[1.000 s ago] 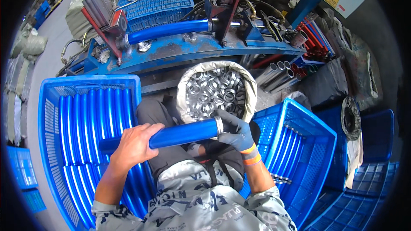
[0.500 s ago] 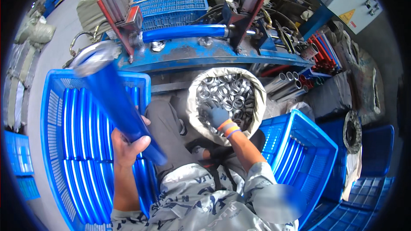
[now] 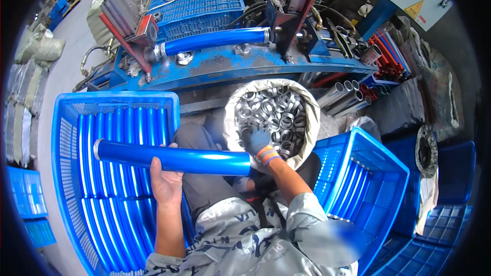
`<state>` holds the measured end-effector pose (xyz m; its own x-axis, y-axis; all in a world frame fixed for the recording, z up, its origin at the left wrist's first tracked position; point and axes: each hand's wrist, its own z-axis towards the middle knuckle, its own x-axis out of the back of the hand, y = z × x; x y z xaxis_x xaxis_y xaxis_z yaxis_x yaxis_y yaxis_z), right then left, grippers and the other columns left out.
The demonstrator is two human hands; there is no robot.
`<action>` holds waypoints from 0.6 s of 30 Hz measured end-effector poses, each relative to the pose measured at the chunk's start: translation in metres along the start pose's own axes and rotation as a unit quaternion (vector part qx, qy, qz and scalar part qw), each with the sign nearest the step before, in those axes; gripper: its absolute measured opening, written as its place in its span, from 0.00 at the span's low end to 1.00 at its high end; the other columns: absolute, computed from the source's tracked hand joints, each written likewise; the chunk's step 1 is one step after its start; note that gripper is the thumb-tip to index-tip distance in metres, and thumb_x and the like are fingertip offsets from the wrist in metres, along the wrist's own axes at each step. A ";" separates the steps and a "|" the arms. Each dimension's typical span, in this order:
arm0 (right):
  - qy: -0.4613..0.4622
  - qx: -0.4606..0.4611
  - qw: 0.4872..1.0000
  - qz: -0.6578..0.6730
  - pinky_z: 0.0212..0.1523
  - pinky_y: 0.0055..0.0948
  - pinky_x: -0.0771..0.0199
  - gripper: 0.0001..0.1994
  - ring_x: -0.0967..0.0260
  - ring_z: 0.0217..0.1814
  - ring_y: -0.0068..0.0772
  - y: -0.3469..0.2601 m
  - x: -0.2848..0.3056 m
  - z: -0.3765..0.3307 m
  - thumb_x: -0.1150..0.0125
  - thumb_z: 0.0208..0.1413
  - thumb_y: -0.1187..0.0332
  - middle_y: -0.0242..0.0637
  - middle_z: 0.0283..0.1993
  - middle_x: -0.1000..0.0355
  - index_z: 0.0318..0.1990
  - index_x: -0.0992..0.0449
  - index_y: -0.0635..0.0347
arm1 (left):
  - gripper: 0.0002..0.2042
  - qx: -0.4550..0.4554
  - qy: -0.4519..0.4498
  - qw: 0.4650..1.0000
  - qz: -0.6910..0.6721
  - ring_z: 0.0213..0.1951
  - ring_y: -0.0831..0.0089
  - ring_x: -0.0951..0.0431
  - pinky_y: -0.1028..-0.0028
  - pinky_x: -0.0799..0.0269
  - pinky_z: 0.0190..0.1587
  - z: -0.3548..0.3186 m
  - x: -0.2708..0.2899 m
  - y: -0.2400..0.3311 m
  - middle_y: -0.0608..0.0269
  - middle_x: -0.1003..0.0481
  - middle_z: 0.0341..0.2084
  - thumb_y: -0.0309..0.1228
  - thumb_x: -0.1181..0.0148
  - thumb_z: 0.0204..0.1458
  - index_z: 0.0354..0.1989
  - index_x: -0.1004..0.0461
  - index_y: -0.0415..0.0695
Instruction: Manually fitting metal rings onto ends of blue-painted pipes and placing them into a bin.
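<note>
My left hand (image 3: 166, 179) is closed round the middle of a blue tube (image 3: 204, 160), thumb on the near side. Almost level, the tube lies across my lap and the left crate, with a silver ring on its left end and no ring visible on its right end. My right hand (image 3: 259, 139), in a grey-blue glove with an orange cuff, reaches into a pale sack (image 3: 312, 110) of silver metal rings (image 3: 276, 108). Its fingers are curled down among the rings, and what they hold is hidden. The tube's right end is close to the gloved wrist.
At left, a blue crate (image 3: 60, 138) holds rows of blue tubes; another crate (image 3: 394, 174) with tubes stands at right. Ahead, a blue machine bench (image 3: 215, 69) carries a mounted blue tube (image 3: 215, 41) between red-framed clamps. Bare metal pipes (image 3: 340, 97) lie right of the sack.
My left hand has swung the blue tube from a steep slant to almost level, bringing its right end near the sack. My right hand stays among the rings, shifted slightly.
</note>
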<state>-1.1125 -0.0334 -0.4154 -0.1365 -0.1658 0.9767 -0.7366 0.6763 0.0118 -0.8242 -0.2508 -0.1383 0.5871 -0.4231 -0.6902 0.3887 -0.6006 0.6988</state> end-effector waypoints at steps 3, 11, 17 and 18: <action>0.075 -0.010 0.996 -0.047 0.63 0.55 0.23 0.32 0.24 0.70 0.52 0.032 -0.025 0.006 0.29 0.63 0.33 0.39 0.65 0.17 0.60 0.10 0.46 | 0.29 0.008 -0.009 1.000 -0.018 0.65 0.59 0.14 0.56 0.16 0.64 0.005 -0.011 -0.016 0.50 0.16 0.65 0.52 0.28 0.71 0.72 0.23 0.48; 0.030 -0.187 0.408 0.893 0.58 0.46 0.12 0.26 0.15 0.61 0.39 0.053 0.043 -0.068 0.18 0.63 0.59 0.35 0.65 0.15 0.68 0.14 0.52 | 0.26 0.028 0.041 0.998 -0.047 0.69 0.53 0.16 0.50 0.15 0.68 0.000 -0.010 -0.034 0.48 0.18 0.68 0.51 0.36 0.77 0.71 0.24 0.43; 0.077 0.041 0.411 0.908 0.68 0.40 0.13 0.43 0.19 0.72 0.37 0.029 0.195 -0.145 0.24 0.65 0.73 0.41 0.77 0.23 0.87 0.36 0.62 | 0.31 0.035 0.042 0.998 -0.026 0.70 0.53 0.18 0.50 0.18 0.71 0.003 -0.025 -0.059 0.49 0.19 0.69 0.54 0.34 0.75 0.73 0.26 0.42; 0.079 0.045 0.439 0.894 0.71 0.37 0.17 0.43 0.21 0.73 0.34 0.029 0.203 -0.147 0.24 0.64 0.76 0.41 0.78 0.24 0.86 0.36 0.65 | 0.30 0.028 0.041 0.999 -0.005 0.70 0.53 0.18 0.50 0.18 0.71 0.003 -0.027 -0.060 0.49 0.19 0.69 0.54 0.34 0.75 0.73 0.25 0.43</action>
<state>-1.0641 0.0586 -0.1851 -0.5072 0.6287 -0.5894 0.4306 -0.4076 -0.8053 -0.8653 -0.2056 -0.1617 0.6401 -0.3617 -0.6778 0.3552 -0.6430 0.6785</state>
